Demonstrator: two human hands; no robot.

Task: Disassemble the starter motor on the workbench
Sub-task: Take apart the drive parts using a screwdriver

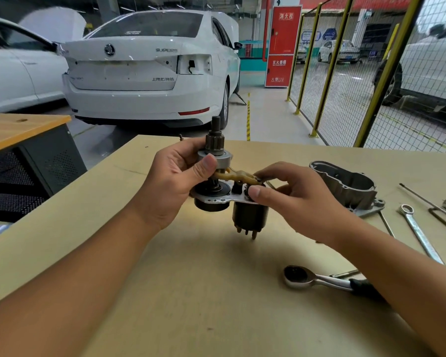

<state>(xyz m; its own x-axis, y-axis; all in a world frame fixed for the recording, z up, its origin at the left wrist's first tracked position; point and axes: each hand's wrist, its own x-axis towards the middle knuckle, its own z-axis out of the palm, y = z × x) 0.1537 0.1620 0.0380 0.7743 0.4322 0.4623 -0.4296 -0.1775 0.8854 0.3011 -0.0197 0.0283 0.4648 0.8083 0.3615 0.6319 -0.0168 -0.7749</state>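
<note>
both forearms reach over the workbench point(216, 266). left hand point(175, 181) grips the starter point(216, 186), held above it; right hand point(291, 199) pinches its yellow fork point(236, 175). ratchet point(317, 279) lies near.

"SUPERB" on white car's boot lid point(166, 50), "消火栓" on red fire cabinet point(283, 45)

I see the starter motor assembly point(216, 191) held above the workbench point(180, 279) between my two hands, the left hand point(175, 181) gripping its upper part and the right hand point(291, 199) pinching the fork lever point(238, 176) just to its right. Right of my right hand the housing point(348, 185) lies on the bench, with the spanner point(420, 234) further right. The ratchet point(319, 279) lies nearer me, under my right forearm, and a car point(150, 68) stands well beyond both hands.
</note>
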